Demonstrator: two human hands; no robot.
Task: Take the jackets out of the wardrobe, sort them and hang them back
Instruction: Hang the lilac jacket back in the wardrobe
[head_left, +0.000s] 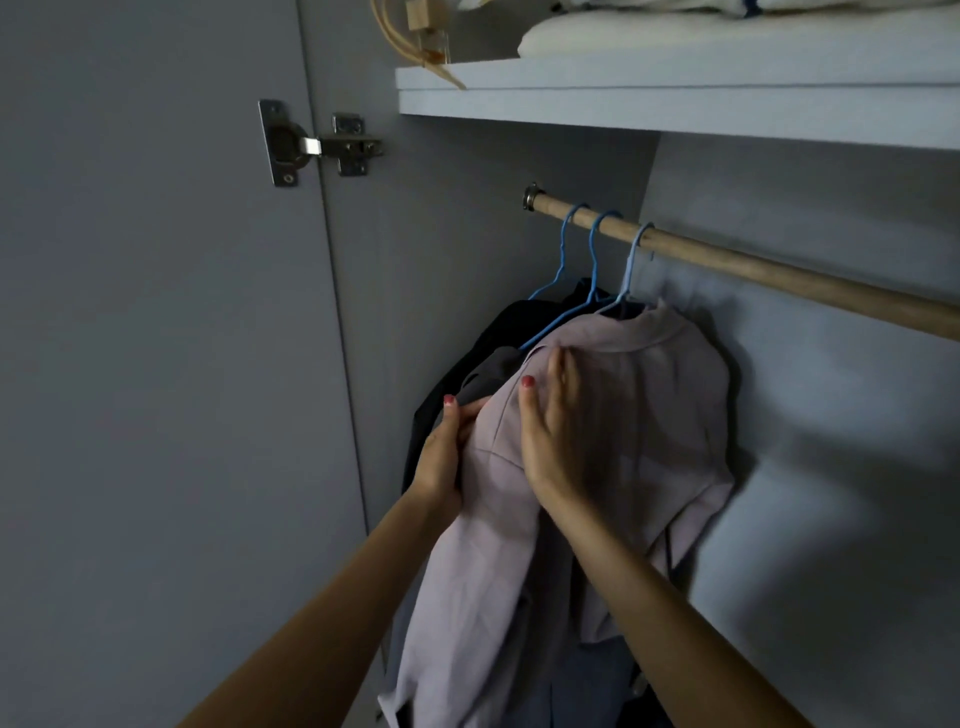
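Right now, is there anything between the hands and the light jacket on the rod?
No. The left hand grips the pale lilac jacket at its left shoulder edge, and the right hand lies flat on its front. Dark jackets hang behind it.

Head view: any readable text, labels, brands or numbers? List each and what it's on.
None readable.
Door hinge: bare metal, no legible stamp.
Pale jacket, blue hangers, wooden rail: no labels in view.
Items on the top shelf: cut off, no print legible.
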